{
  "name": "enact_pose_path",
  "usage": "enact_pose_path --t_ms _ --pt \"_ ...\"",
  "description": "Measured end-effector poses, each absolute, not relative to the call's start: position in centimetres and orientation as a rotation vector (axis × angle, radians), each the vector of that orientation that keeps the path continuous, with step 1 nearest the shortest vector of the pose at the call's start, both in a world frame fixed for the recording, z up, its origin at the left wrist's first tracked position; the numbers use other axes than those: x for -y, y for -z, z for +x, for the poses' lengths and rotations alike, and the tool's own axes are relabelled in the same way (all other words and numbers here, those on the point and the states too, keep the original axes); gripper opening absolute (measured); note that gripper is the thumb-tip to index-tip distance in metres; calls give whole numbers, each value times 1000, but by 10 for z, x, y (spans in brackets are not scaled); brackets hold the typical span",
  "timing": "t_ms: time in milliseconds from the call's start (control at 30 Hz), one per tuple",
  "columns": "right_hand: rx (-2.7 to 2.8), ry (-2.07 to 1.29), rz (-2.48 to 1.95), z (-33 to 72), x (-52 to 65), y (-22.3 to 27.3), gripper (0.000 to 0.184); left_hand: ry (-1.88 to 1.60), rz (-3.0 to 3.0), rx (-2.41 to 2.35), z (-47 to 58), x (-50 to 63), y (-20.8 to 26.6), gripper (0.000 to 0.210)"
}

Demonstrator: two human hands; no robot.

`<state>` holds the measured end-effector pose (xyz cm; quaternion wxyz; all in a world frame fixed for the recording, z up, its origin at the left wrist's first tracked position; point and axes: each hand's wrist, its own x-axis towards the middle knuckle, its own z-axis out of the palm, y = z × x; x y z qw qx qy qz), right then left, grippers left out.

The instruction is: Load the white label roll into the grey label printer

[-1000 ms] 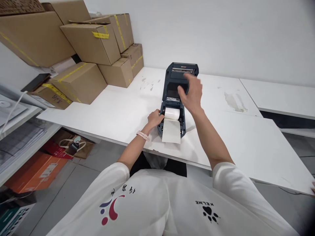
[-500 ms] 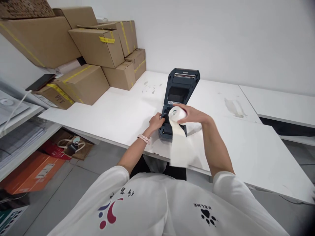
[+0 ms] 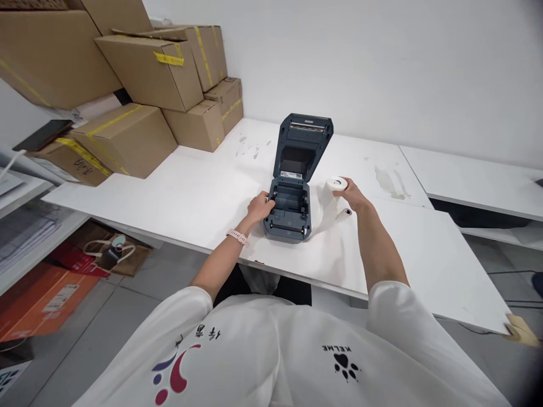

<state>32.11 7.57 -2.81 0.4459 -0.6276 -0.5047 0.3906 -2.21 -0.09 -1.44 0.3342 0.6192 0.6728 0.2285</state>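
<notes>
What moved: half a second ago the white paper roll (image 3: pixel 336 183) was over the printer's bay, its loose end hanging toward the body; now it is off to the right, and the bay is uncovered. The clock face below is centred on that bay.
Dark printer (image 3: pixel 288 219): on the worktop (image 3: pixel 203 198), front toward the wearer, with its lid (image 3: pixel 309 138) raised at twelve o'clock.
Paper roll: at two o'clock, beside the printer and apart from it, round end tilted upward; whether it touches the worktop cannot be told.
Right hand (image 3: pixel 355 195): toward three o'clock, thumb and fingers pinching the roll's right side.
Left hand (image 3: pixel 259 207): at nine o'clock, closed on the printer's side rim.
Pink wristband (image 3: pixel 237 237): on the left wrist, at eight o'clock.
White tube (image 3: pixel 343 214): at three o'clock, lying below the roll, dark end outward.
Cardboard boxes (image 3: pixel 148 70): stacked at ten o'clock, yellow tape across them.
</notes>
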Motion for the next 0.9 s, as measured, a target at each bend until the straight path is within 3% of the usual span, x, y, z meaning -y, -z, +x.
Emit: enact_pose_path --t_ms 233,433,633,767,900 --pt "1178 -1074 -1438 361 -14 43 60 -619 1595 -1741 -22 1 15 31" --pt "1328 -1210 -1392 355 46 57 62 -639 1594 -1731 -22 -1 20 30" --pt "1690 -1277 -1090 290 32 -14 61 -671 1581 -1703 -23 0 22 30" --pt "2215 -847 -1154 218 2 -62 46 -678 1570 -1715 -22 2 20 28" --pt "2626 -290 -1527 155 -29 -53 40 -693 1542 -1710 -22 3 17 28"
